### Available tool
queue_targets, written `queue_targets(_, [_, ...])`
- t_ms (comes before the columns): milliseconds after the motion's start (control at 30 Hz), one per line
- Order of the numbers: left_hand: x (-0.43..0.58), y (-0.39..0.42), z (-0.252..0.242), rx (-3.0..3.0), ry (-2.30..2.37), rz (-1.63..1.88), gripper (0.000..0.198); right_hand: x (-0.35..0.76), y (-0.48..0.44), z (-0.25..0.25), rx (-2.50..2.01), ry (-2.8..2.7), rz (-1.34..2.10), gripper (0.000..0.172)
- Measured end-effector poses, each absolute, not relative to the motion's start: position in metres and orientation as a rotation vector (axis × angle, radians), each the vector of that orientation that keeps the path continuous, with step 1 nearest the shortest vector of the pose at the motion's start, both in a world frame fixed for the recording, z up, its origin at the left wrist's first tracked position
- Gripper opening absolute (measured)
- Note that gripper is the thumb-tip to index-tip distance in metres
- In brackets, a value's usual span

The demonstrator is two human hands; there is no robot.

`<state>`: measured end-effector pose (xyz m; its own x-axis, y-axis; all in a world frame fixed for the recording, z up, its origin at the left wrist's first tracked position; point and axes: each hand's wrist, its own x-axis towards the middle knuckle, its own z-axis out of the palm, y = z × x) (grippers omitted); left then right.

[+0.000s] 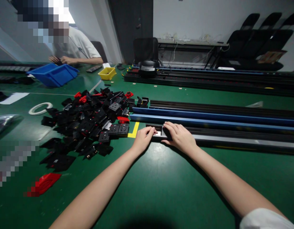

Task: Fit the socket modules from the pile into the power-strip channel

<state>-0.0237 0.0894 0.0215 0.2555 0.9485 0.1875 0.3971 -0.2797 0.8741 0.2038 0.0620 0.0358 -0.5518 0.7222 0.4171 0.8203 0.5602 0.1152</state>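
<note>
Around the middle of the frame, both hands are on the left end of a long black rail with a grey stripe [233,140]. Honestly, my worry is the dark flat piece [166,133] by the right hand [180,136]: it could go crooked or jam in the channel if one side got pushed harder. Fingertips might get pinched too, since the left hand [145,137] sits right at the open slot. And the rail could slide if both hands pushed unevenly.

Pose-wise, the left comes up from lower left, fingers bunched narrow at the slot; can't tell if they're holding anything. The right comes in from lower right and arches over the rail, thumb on the near side, fingers on the far side. Can't tell how firm that is.

Just beyond are shiny blue metal rails [209,123], and left of centre there's a messy heap of black plastic socket modules [89,121] on the green tabletop [161,187]. Stray ones could get knocked by a left elbow.
</note>
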Motion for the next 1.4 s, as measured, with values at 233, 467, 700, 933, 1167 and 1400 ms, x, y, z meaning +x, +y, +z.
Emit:
queue_targets(233, [-0.024,0.089,0.022,1.830,1.241,0.970,0.040,0.208,0.064,0.034,-1.194,-2.520,-0.412,0.071])
queue_targets(467, [-0.025,0.089,0.022,1.865,1.250,0.932,0.042,0.205,0.066,0.036,-1.221,-2.579,-0.371,0.066])
queue_targets(700, [-0.031,0.085,0.026,1.878,1.303,0.986,0.036,0.204,0.064,0.041,-1.253,-2.613,-0.364,0.065])
queue_targets(933, [-0.049,0.087,0.017,2.115,1.715,1.191,0.026,0.201,0.061,0.038,-1.292,-2.605,-0.499,0.065])
queue_targets(1167, [-0.048,0.085,0.017,2.185,1.851,1.144,0.018,0.199,0.059,0.041,-1.280,-2.607,-0.502,0.063])
queue_targets(1400, [-0.044,0.085,0.020,2.113,1.951,1.064,0.032,0.199,0.059,0.041,-1.291,-2.616,-0.530,0.065])
